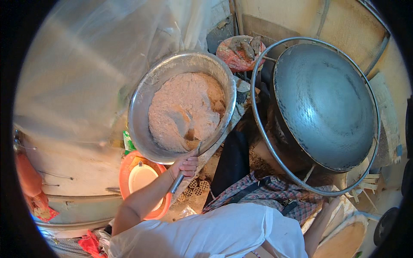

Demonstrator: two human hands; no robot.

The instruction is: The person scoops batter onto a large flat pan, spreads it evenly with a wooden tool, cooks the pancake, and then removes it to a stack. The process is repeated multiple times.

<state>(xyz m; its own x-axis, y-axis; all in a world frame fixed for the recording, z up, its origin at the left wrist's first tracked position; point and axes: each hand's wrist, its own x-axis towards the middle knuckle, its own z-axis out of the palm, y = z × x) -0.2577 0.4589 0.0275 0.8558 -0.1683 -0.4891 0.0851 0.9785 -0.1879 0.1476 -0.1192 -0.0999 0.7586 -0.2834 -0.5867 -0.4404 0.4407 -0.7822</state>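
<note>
My left hand (186, 167) grips the metal handle (176, 183) of a utensil, at the near rim of a large metal basin (182, 58). The utensil's far end reaches over the rim, and its head is hard to tell apart from the contents. A thick, pinkish-brown, dough-like mixture (180, 93) fills much of the basin, with a wet hollow toward the near side. Low on the right, my right hand (332, 203) is partly hidden near the lower edge of a metal ring; its grip does not show.
The metal ring (263, 132) surrounds a large dark wok (326, 106) at right. Below the basin stands an orange tub (124, 180) holding a pale container (142, 177). Perforated briquettes (197, 191) lie on the floor. Plastic sheeting (96, 71) hangs at left; a red bag (230, 53) sits behind.
</note>
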